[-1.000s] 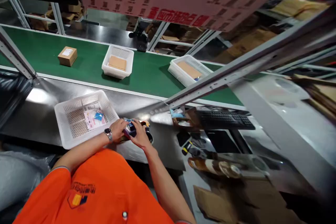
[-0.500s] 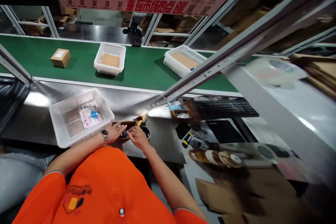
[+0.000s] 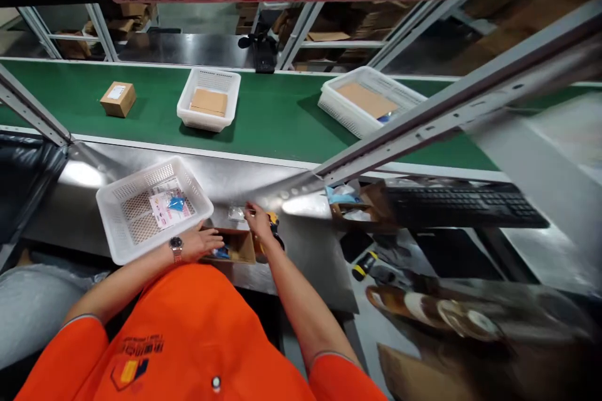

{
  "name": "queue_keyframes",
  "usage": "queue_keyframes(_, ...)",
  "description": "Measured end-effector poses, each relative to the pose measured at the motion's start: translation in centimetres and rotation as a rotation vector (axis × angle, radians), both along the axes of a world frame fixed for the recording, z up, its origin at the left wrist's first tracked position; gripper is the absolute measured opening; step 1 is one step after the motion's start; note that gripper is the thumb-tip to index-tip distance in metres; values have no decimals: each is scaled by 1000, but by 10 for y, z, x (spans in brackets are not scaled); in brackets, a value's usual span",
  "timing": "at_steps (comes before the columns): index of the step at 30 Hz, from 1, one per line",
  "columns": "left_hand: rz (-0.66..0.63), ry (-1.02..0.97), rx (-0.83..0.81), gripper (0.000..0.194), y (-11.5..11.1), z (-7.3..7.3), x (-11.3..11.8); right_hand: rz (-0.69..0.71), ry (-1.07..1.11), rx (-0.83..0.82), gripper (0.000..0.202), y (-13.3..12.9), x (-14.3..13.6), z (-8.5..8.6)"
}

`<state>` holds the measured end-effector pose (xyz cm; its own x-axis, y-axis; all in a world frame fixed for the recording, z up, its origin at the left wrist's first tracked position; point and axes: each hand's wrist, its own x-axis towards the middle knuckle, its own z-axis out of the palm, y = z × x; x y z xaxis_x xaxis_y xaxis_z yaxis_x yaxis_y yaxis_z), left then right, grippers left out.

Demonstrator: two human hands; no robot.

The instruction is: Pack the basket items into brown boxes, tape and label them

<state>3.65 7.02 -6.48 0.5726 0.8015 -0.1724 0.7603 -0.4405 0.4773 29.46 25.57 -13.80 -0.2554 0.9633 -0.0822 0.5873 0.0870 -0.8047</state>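
Observation:
My left hand lies with its fingers stretched out along the left side of an open cardboard box. Inside the box are dark and blue items, partly covered by the fingers. Beyond the box, my right hand is pinched at the right edge of a small clear plastic packet. A yellow and black tool shows behind my right wrist, mostly hidden. To the left stands a white perforated basket holding printed cards and a small blue bagged item.
A green conveyor belt crosses behind the bench, carrying a taped carton and white baskets with cardboard in them. A slanted metal post rises at right. Beyond it are a keyboard and a yellow-black scanner.
My right hand has moved from the box to the clear packet beyond it. My left hand has flattened at the box's left side, uncovering its inside. The view has shifted right.

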Motion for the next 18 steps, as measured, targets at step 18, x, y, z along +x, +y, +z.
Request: queue_keyframes(18, 996, 167, -185, 24, 44, 45, -136, 577, -78, -159, 43, -66, 37, 72)
